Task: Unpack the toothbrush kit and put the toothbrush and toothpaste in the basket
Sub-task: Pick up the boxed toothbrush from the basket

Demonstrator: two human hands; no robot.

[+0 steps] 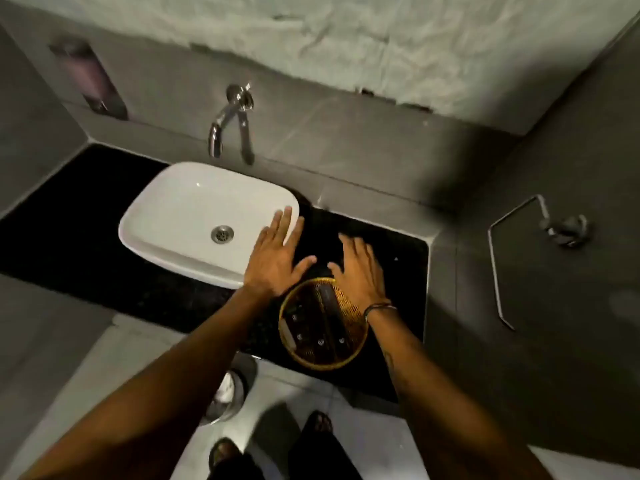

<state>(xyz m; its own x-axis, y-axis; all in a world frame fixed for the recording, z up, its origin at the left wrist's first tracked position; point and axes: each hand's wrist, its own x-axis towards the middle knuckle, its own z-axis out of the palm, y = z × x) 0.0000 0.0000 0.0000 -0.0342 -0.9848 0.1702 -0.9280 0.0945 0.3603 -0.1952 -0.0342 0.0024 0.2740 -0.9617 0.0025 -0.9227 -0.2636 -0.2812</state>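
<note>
Black stone makes up the counter (104, 237), and against it the head view, the only one given, shows both hands spread flat with fingers apart, palms down, gripping nothing. The left hand (273, 258) lies over the near right corner of the white sink (194, 216), its fingertips reaching across the rim; the right hand (360, 268) hovers or rests on the dark counter just beyond the woven yellow basket (323, 323), its wrist, with a thin bracelet (379, 308), crossing the basket's right edge. Whether either palm actually touches the surface cannot be told. The basket sits at the counter's front edge, close to the body, which likely keeps it within easy reach of both hands. Inside it lie several dark, flat packets with small pale marks, and one longer dark item set lengthwise near the far rim; none can be read clearly enough to call it the toothbrush kit, and no loose toothbrush or toothpaste is visible anywhere. My judgement is that the unpacking has not begun and the open hands are poised to pick from the basket. A chrome tap (228, 123) hangs on the wall above the sink, and a towel ring (512, 258) is fixed to the right wall.
</note>
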